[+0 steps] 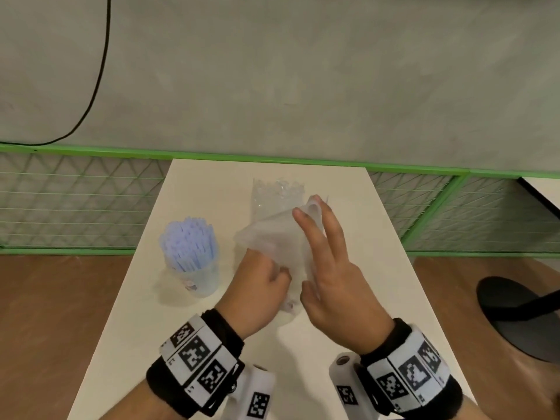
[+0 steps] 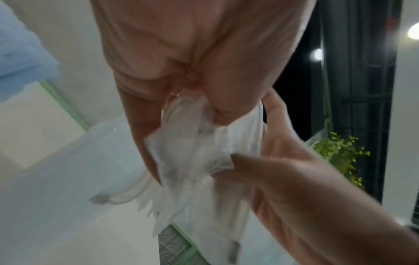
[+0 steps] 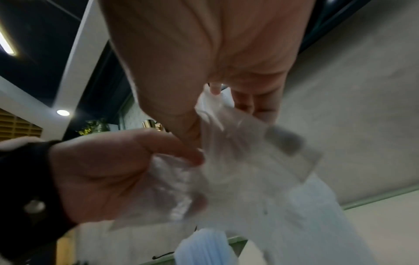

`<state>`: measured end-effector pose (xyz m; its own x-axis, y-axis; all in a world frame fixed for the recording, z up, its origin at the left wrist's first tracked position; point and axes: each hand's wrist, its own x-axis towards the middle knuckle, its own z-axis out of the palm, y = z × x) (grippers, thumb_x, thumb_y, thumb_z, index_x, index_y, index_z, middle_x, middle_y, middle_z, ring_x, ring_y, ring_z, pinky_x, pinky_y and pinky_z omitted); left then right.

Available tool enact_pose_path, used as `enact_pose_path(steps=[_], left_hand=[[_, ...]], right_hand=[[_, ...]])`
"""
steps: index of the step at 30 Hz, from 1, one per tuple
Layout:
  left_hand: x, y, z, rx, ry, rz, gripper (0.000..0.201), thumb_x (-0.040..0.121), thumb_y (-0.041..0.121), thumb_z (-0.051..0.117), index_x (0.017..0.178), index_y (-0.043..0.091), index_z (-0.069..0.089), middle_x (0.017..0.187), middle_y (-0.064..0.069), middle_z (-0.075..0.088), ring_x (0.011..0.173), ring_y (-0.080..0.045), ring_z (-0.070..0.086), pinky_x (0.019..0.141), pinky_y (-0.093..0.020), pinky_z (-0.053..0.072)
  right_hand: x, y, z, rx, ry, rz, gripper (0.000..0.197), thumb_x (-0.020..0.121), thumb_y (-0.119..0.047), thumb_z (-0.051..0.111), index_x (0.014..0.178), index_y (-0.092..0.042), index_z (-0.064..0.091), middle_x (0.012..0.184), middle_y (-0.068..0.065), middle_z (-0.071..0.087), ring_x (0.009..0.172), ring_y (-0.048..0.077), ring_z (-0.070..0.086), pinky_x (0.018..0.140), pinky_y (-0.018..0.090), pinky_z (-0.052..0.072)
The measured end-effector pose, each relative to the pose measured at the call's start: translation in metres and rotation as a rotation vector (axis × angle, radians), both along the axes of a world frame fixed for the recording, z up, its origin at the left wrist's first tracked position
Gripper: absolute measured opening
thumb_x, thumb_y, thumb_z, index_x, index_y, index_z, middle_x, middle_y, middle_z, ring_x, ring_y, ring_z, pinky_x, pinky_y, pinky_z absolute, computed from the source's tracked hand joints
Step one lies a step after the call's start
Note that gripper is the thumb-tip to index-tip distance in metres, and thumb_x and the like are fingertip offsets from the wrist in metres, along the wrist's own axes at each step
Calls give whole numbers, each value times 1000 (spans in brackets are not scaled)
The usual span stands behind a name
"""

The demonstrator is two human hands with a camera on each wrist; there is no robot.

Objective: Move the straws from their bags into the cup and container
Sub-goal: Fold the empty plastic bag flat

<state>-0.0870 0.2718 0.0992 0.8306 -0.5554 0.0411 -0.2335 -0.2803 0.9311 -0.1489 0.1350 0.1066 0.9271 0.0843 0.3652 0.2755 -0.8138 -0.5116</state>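
A clear cup [image 1: 201,281] packed with blue straws [image 1: 189,244] stands left of centre on the white table [image 1: 357,316]. Both hands hold a translucent whitish straw bag [image 1: 269,237] up over the table's middle. My left hand [image 1: 262,283] grips its lower part, fingers curled into the plastic [image 2: 199,152]. My right hand [image 1: 324,262] pinches the bag [image 3: 238,170] between thumb and long, straight fingers. What the bag holds is blurred. Something clear [image 1: 289,309] shows below the hands, mostly hidden.
A crumpled clear bag [image 1: 272,192] lies flat behind the hands near the table's far edge. A green mesh fence [image 1: 75,201] runs behind the table. To the right, a black round base [image 1: 515,313] stands on the wooden floor.
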Motion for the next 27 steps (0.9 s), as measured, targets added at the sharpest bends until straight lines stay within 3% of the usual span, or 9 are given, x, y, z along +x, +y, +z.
enact_pose_path(steps=[2, 3, 5, 9, 13, 15, 18, 23, 27], left_hand=[[-3, -1, 7, -63, 31, -58, 43, 90, -12, 43, 60, 19, 53, 48, 21, 56, 48, 10, 52, 53, -6, 38], [-4, -1, 8, -171, 100, -104, 36, 91, -11, 42, 84, 17, 64, 70, 24, 68, 68, 11, 61, 64, -6, 44], [-3, 5, 11, -338, 302, -179, 38, 94, 1, 46, 127, 18, 56, 109, 12, 71, 101, -5, 66, 81, -19, 52], [0, 19, 6, -258, 230, -233, 25, 90, 15, 61, 115, 14, 63, 100, -1, 73, 95, -19, 69, 84, -36, 55], [9, 32, -3, -75, 145, -253, 29, 87, 20, 57, 114, 23, 65, 107, -4, 72, 101, -23, 68, 94, -49, 51], [10, 36, -1, -3, 110, -332, 34, 86, 20, 55, 117, 29, 62, 111, 3, 71, 105, -17, 66, 97, -45, 50], [10, 34, 10, 44, 77, -446, 45, 86, 8, 53, 125, 31, 57, 120, 10, 65, 114, -8, 61, 101, -38, 48], [13, 39, 16, 102, 100, -556, 51, 88, 6, 51, 136, 20, 51, 134, 3, 59, 127, -13, 53, 108, -46, 41], [14, 42, 13, 144, 163, -576, 42, 89, 9, 52, 130, 17, 56, 128, -6, 62, 122, -20, 56, 106, -47, 43]], right_hand=[[-3, 4, 1, 44, 18, 57, 118, 69, 7, 61, 151, -45, -6, 163, -7, -13, 105, 23, 51, 51, 33, 49], [-5, 4, 2, 78, 38, 84, 118, 69, 5, 62, 150, -46, -7, 163, -9, -13, 103, 23, 52, 53, 34, 50], [-10, 2, 6, 174, 107, 167, 117, 70, 3, 64, 151, -45, -5, 163, -13, -11, 107, 23, 55, 59, 41, 55], [-18, -5, 22, 367, 241, 339, 113, 74, 15, 52, 148, -54, 1, 161, -19, 11, 107, 16, 64, 78, 36, 58], [-8, -37, 49, 411, 114, 227, 91, 78, 15, 62, 141, -42, 31, 137, -9, 47, 95, 23, 63, 69, 39, 55], [2, -51, 61, 261, 128, 197, 77, 74, 0, 76, 132, -41, 47, 128, -4, 42, 99, 22, 52, 75, 33, 50], [15, -53, 66, 44, 334, 326, 53, 70, -21, 87, 114, -39, 65, 130, -9, 36, 111, 19, 45, 82, 25, 46], [23, -45, 73, -215, 459, 475, 52, 65, -35, 89, 108, -49, 65, 142, -20, 22, 123, 13, 29, 102, 20, 33], [27, -41, 76, -403, 416, 542, 42, 64, -46, 87, 101, -40, 69, 134, -14, 24, 117, 15, 27, 97, 26, 36]])
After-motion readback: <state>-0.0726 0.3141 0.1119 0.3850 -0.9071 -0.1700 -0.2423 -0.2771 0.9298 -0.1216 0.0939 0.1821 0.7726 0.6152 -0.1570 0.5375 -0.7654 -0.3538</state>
